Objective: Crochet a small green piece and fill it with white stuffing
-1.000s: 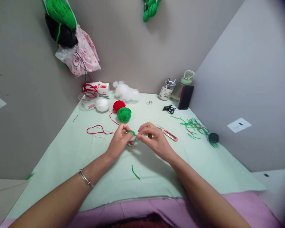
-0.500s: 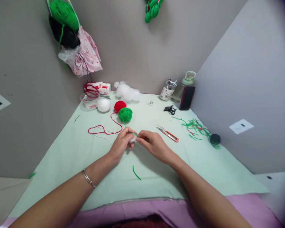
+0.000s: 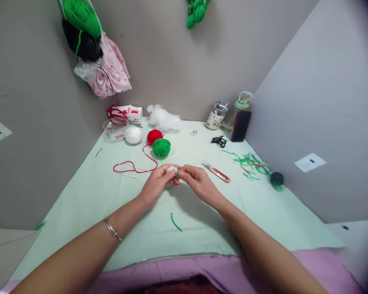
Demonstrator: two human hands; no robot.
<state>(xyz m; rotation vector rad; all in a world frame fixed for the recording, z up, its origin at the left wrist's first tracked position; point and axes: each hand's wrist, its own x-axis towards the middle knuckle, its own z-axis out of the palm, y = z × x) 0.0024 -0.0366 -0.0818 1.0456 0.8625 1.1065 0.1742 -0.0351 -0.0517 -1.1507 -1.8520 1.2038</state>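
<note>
My left hand (image 3: pixel 157 181) is closed round a small green yarn piece with white stuffing (image 3: pixel 172 169) puffing out at its top. The fingers of my right hand (image 3: pixel 196 179) pinch together at the right side of that piece; the fingers hide most of it. A loop of green yarn hangs just below my left fingers. Beyond my hands lies a green yarn ball (image 3: pixel 161 148), its strand running down toward my left hand. Right of my right hand, a pair of orange-handled thread snips (image 3: pixel 216 172) lies on the table.
Behind sit a red yarn ball (image 3: pixel 154 136), a white yarn ball (image 3: pixel 134 135) and a heap of stuffing (image 3: pixel 163 118). At right are green yarn scraps (image 3: pixel 251 161), black tape (image 3: pixel 276 179), a phone (image 3: pixel 241 126) and a bottle (image 3: pixel 233 116). A green strand (image 3: pixel 176 222) lies in front.
The stuffing has turned upward in my left hand and shows more plainly on top. My right fingers have shifted slightly, and a green yarn loop now shows underneath.
</note>
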